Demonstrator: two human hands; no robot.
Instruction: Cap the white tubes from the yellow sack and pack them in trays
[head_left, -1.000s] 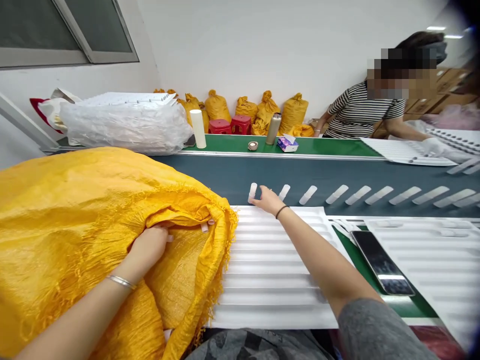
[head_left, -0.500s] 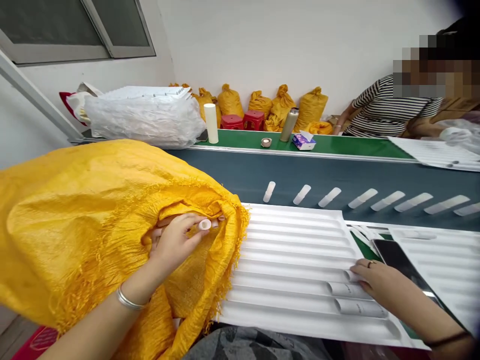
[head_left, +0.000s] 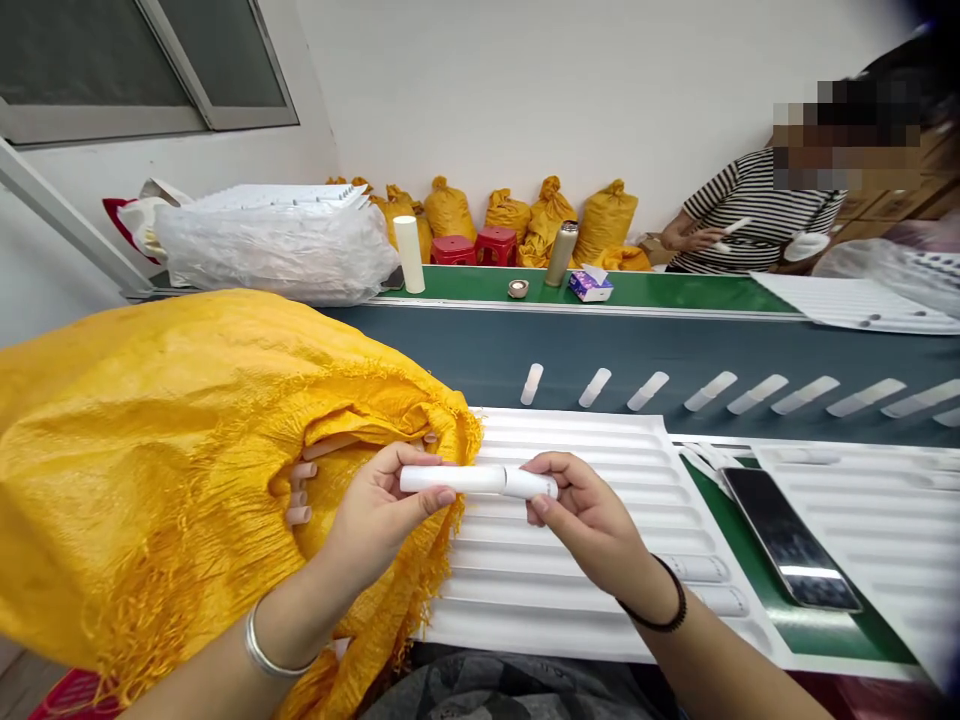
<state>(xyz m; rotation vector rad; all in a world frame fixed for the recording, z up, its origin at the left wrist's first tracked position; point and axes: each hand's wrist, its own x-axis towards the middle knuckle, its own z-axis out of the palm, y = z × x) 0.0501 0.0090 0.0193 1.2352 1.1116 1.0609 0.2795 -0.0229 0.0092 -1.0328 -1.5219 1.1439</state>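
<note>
My left hand (head_left: 367,510) is closed around a plain white tube (head_left: 454,480), held level with the thumb along its front. In my right hand (head_left: 592,515), thumb and fingers grip a shorter white tube with small print (head_left: 525,484). The two tubes meet end to end, with a thin seam between them. Beside my left hand, the open mouth of a yellow woven sack (head_left: 172,400) shows several more white tubes (head_left: 301,471). Below my hands lies a white grooved tray (head_left: 517,605), with two printed tubes (head_left: 697,568) near its right edge, partly behind my right wrist.
Several tubes (head_left: 710,391) lie in a row along a dark conveyor belt (head_left: 480,340). A phone (head_left: 791,540) rests right of the tray, beside another grooved tray (head_left: 855,520). Across the belt stand a flask (head_left: 561,255) and tissue box (head_left: 590,285); a co-worker in stripes (head_left: 742,215) holds a white tube.
My left hand has come out of the sack's mouth with a tube. My right hand has lifted a printed tube off the tray and moved left, bringing the two tubes together.
</note>
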